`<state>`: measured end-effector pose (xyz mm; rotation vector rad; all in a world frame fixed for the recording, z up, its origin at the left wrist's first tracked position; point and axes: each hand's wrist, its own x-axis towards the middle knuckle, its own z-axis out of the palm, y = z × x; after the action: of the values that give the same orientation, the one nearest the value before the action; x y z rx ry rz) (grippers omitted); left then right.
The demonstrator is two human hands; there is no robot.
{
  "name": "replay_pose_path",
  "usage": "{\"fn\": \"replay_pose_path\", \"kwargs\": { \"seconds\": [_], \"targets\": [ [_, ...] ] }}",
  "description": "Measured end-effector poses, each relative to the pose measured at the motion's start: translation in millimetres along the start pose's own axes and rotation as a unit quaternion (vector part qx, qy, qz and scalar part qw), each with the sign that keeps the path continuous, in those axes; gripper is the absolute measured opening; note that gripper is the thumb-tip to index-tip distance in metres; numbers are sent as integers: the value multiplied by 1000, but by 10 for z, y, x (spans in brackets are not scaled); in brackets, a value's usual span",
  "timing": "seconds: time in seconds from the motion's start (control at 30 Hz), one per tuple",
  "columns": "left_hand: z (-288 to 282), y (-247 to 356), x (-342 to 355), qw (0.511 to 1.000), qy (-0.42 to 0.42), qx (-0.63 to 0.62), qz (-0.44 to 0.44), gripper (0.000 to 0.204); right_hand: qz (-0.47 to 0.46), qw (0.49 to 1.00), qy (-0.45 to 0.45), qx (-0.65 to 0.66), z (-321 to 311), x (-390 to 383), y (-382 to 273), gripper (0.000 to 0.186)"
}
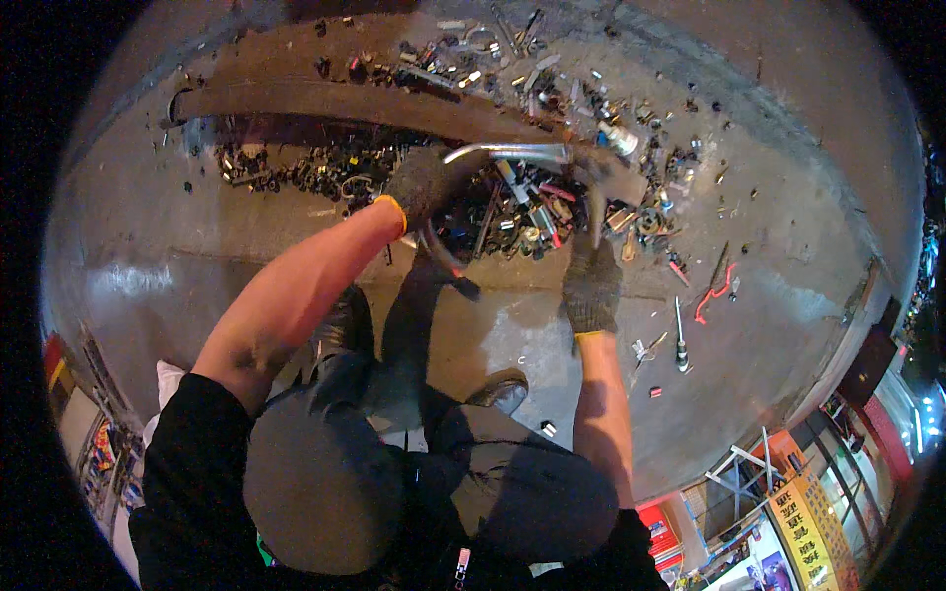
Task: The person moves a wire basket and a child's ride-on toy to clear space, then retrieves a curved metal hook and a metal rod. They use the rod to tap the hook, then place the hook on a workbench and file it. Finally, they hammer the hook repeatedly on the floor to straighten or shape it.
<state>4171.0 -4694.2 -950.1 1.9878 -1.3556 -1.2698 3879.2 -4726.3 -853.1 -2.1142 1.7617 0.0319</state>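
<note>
A bent chrome tube (517, 152), shaped like a handlebar, spans the space between my two dark-gloved hands. My left hand (422, 185) is closed around its left bend, and a curved end with a dark tip comes out below that hand. On the other side the tube curves down toward my right hand (592, 284), whose fingers are closed around its lower end. Beneath the tube lies a heap of small metal and plastic parts (537, 217), partly hidden by my hands and the tube.
A long rusty metal beam (345, 103) lies across the heap's far side. Right of my right hand are a screwdriver (681, 340), a red bent strip (711, 300) and a dark pointed tool (719, 274) on the floor. My shoe (501, 392) stands near the middle.
</note>
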Motion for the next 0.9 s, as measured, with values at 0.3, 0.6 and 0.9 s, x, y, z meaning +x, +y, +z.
{"fn": "replay_pose_path", "kwargs": {
  "seconds": [0.3, 0.6, 0.9],
  "targets": [
    [75, 5, -14, 998, 3, -42, -45, 76, 133, 878, 44, 458, -361, -389, -7, 26],
    [76, -55, -27, 996, -14, -46, -79, 72, 71, 945, 11, 318, -557, -167, -309, 32],
    [105, 22, -45, 997, -2, -53, -60, 71, 61, 988, 1, 139, -290, 22, -302, 30]
  ]
}}
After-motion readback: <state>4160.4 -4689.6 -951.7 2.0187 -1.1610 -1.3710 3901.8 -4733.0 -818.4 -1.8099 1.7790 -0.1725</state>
